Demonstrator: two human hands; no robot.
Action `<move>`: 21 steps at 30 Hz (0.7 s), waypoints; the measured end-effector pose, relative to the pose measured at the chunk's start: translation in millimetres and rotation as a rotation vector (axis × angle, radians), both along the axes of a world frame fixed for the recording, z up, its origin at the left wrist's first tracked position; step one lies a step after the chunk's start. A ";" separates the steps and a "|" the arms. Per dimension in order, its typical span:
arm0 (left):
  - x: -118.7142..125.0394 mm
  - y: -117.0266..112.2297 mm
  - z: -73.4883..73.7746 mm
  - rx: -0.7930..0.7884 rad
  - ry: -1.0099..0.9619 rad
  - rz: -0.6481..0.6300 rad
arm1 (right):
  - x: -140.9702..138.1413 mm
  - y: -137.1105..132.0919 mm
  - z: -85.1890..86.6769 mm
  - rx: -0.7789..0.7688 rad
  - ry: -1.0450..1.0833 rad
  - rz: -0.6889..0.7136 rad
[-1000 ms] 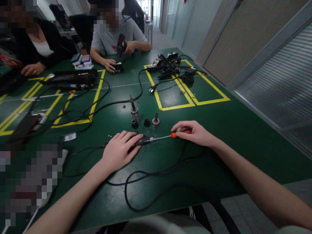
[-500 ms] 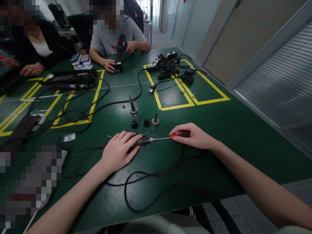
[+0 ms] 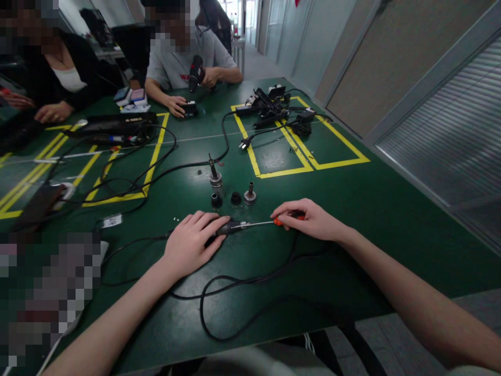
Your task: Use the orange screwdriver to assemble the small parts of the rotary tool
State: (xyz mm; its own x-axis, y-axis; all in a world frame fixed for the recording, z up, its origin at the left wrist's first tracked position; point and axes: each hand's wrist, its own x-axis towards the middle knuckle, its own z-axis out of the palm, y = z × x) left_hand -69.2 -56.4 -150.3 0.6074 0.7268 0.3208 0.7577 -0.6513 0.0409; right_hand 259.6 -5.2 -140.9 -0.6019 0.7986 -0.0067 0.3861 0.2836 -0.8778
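My left hand point(image 3: 194, 237) is closed over a black corded tool handle point(image 3: 227, 227) that lies on the table; most of it is hidden under my palm. Pinched in the fingers of my right hand point(image 3: 309, 219) is a screwdriver point(image 3: 260, 224) with an orange and black handle. Its shaft points left and the tip meets the open front end of the tool handle. Just beyond stand a metal part with a thin upright rod point(image 3: 215, 177), a small black collar point(image 3: 216, 200), a black ring point(image 3: 235, 198) and a round metal piece with a stem point(image 3: 250, 194).
A black cord point(image 3: 203, 308) loops across the green table point(image 3: 391, 224) in front of me. Black devices with cables point(image 3: 270, 107) lie within yellow tape at the back. Across the table, a person holds a power drill point(image 3: 196, 73); another person sits at the far left.
The fingers of my right hand have shifted around the screwdriver handle, and the handle looks turned. My left hand stays in place on the tool handle.
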 end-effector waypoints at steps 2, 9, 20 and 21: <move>-0.1 0.0 -0.4 0.004 -0.003 -0.001 | 0.3 0.1 -1.7 -0.017 0.031 -0.009; 0.6 -0.1 -1.1 0.000 -0.008 0.004 | 0.5 -1.0 0.1 0.015 -0.017 0.009; 0.2 0.8 -1.5 -0.003 -0.011 0.000 | 2.6 0.9 -3.0 -0.066 0.077 0.002; 0.2 0.9 -1.8 -0.001 -0.011 -0.001 | 3.2 1.2 -3.4 -0.070 0.092 -0.002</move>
